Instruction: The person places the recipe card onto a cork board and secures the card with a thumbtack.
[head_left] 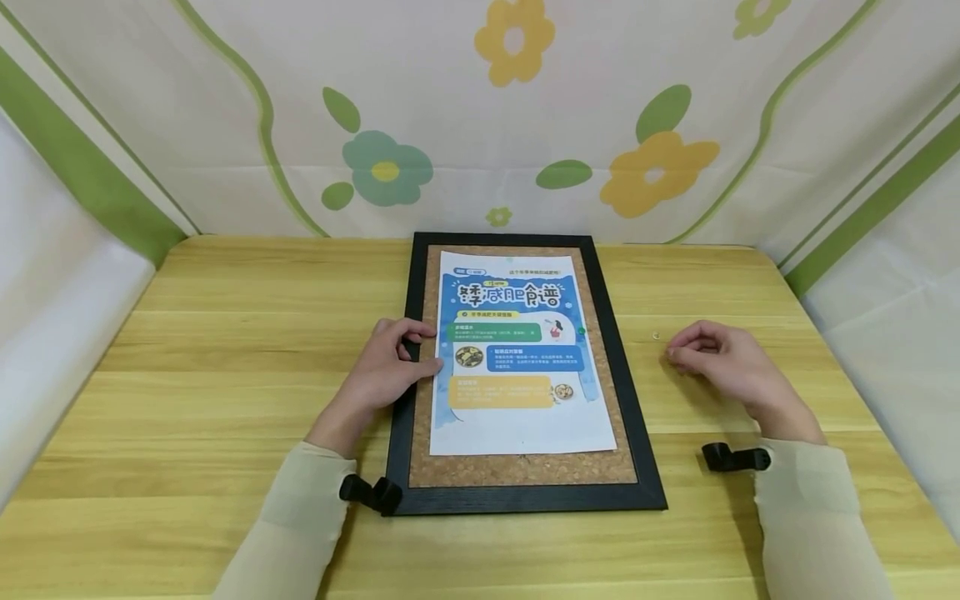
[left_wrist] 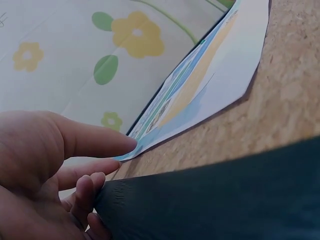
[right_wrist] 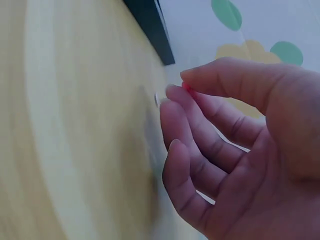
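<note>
A printed sheet with a blue heading lies on a cork board in a black frame. The left hand rests at the board's left side, thumb and index fingertips apart and touching the sheet's edge. Its other fingers lie against the frame in the left wrist view. To the right of the board, the right hand is held over the table, pinching a small red push pin between thumb and finger; most of the pin is hidden. A small green pin head shows at the sheet's right edge.
A tiny clear object lies on the wooden table just left of the right fingertips. Flower-patterned cloth rises behind the table and at both sides. Black camera mounts sit on the wrists.
</note>
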